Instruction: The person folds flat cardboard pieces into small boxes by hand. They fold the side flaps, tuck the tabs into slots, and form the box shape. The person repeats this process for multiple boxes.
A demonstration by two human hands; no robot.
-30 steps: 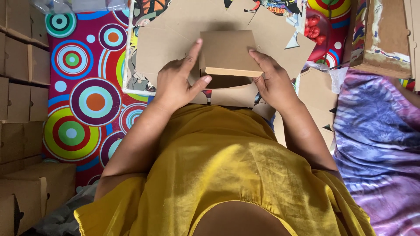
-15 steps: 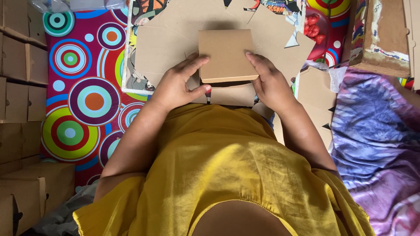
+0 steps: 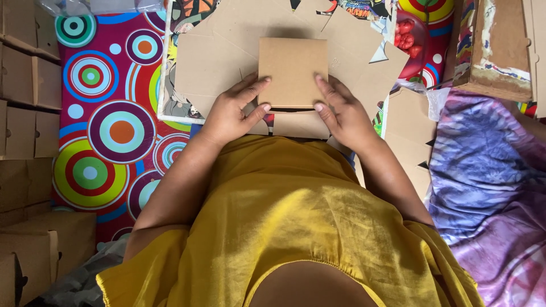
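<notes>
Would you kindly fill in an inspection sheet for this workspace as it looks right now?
Surface: mat with coloured rings, partly covered by flat card.
Job's things: small closed brown box lying on the flat card.
Clutter: more card cut-outs to the right; stacked boxes along the left edge.
Grippers: left hand and right hand press on the box's near corners, fingers on its top.
Cables: nothing seen.
Surroundings: purple cloth at right; yellow garment below.
</notes>
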